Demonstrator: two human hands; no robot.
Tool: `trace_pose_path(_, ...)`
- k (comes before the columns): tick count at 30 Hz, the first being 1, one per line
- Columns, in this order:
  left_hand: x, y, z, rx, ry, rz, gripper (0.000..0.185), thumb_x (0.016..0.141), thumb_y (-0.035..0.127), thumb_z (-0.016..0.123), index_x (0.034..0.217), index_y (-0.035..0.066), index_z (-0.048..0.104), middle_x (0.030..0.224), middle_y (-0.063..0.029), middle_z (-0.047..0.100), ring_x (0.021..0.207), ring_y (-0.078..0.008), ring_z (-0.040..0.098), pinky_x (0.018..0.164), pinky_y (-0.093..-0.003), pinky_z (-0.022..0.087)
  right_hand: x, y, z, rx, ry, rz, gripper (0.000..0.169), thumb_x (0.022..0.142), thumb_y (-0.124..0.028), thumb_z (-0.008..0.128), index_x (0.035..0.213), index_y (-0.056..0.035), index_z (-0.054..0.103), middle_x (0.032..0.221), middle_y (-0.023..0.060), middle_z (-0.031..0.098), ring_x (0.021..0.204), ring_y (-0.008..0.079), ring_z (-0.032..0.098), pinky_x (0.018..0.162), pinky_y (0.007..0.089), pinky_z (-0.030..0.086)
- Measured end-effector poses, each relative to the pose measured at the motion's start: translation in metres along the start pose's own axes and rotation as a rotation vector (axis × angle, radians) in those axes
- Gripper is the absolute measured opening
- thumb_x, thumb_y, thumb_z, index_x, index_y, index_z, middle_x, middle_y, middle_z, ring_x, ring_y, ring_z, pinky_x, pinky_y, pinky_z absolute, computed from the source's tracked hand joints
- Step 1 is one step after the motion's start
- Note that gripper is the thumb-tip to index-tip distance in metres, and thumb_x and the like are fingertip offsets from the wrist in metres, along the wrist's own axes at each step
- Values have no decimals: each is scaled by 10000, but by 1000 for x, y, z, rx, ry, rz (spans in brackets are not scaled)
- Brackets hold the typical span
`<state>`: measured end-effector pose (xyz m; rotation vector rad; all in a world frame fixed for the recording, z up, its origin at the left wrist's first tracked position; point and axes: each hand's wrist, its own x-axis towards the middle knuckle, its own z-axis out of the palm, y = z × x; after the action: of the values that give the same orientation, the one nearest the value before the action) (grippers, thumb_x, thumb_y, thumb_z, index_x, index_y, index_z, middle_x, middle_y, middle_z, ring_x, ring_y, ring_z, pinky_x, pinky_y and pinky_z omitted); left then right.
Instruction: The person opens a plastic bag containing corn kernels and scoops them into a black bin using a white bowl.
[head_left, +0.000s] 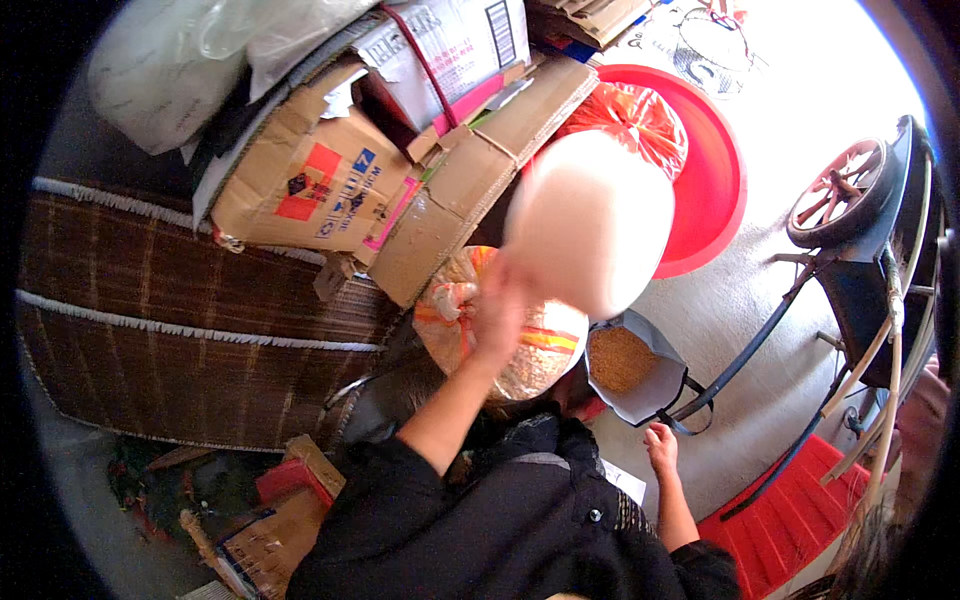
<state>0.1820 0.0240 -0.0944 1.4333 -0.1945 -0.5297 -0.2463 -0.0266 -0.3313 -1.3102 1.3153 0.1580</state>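
My left hand (499, 311), blurred, is at the lower left edge of a pale, rounded basin-like thing (592, 217) and appears to grip it. Below that hand sits a clear plastic sack with orange and yellow stripes (536, 356), its neck tied, with pale contents. To the right, a grey open-topped bag (652, 390) with dark strap handles holds yellow-orange grain (619, 360). My right hand (661, 446) is just below the bag's lower edge, fingers curled near a strap; whether they touch it cannot be told.
A red round tub (712, 187) with a red plastic bag (637, 124) stands behind. Cardboard boxes (330, 184) lie at upper left, over a brown quilted cover (187, 300). At right are a wheeled cart (862, 285), its wheel (838, 191) and a red ridged plastic piece (795, 517).
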Motion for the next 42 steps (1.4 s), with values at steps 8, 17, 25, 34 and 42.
trace_pose_path(8, -86, -68, -219, -441, 402, -358, 268, 880, 221, 498, 1112, 87, 509, 1077, -48, 559, 993, -188, 530, 856, -365, 443, -2, -41, -9, -260, -27, -37, 266, 784, -198, 582, 967, -5, 571, 799, 85, 633, 662, 153, 600, 620, 265, 475)
trace_pose_path(17, -103, -122, -253, -84, 444, -662, 208, 794, 306, 583, 942, 165, 547, 792, -23, 587, 698, -180, 548, 577, -336, 454, -12, -48, -11, -184, -55, -86, 244, 801, -172, 574, 976, -2, 573, 781, 77, 623, 667, 134, 590, 618, 262, 469)
trace_pose_path(25, -163, -107, -242, 81, 454, -842, 372, 826, 484, 518, 838, 114, 553, 691, -9, 549, 563, -121, 523, 474, -278, 439, -11, 18, -43, -379, 262, 108, 456, 739, -277, 644, 1116, -55, 512, 997, 156, 610, 927, 276, 585, 813, 352, 454)
trace_pose_path(34, -176, -257, -96, 193, -111, -1239, 419, 827, 476, 542, 1005, 98, 524, 883, -46, 557, 770, -154, 533, 667, -325, 461, 45, 103, -69, -66, 404, 449, 714, 747, -369, 650, 1322, -120, 308, 1212, 119, 485, 1027, 257, 500, 796, 409, 450)
trace_pose_path(42, -105, -437, -21, -110, 268, -1088, 678, 833, 521, 453, 1327, 74, 322, 1355, -79, 370, 1223, -288, 345, 1010, -442, 264, 88, 90, -52, 671, 648, 417, 536, 782, -313, 649, 1209, -78, 426, 957, 30, 558, 783, 149, 545, 675, 285, 438)
